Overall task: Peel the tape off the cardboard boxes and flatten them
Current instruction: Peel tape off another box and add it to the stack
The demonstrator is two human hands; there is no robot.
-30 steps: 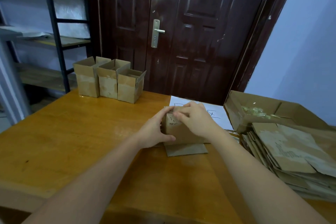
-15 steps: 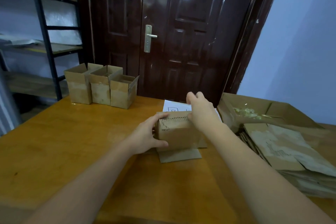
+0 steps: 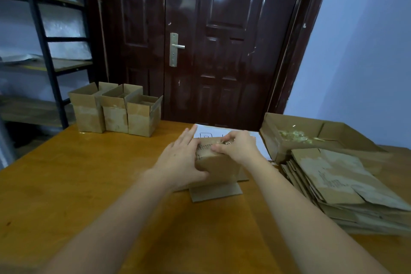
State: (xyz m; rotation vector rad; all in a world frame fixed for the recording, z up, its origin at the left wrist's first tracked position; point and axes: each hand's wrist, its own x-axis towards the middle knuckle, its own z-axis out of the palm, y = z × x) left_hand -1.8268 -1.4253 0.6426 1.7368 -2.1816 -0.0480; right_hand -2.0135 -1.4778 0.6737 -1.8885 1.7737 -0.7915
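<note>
The right hand [image 3: 239, 145] is curling over the top of the small cardboard box [image 3: 216, 167], its fingertips [image 3: 216, 148] pinching at the top edge, probably working a tape end loose; the tape itself is too small to make out. The left hand [image 3: 180, 160] is bracing the box from nine o'clock, fingers straight along the side and thumb pressing its near face, likely steadying it against the pull. The box is standing at the centre of the wooden table [image 3: 89, 184], one flap [image 3: 215, 192] lying flat at six o'clock. At three o'clock a stack of flattened boxes [image 3: 344, 187] is piling up, and behind it an open carton [image 3: 295, 127] is collecting peeled tape. At ten o'clock three upright boxes [image 3: 115, 109] are waiting.
</note>
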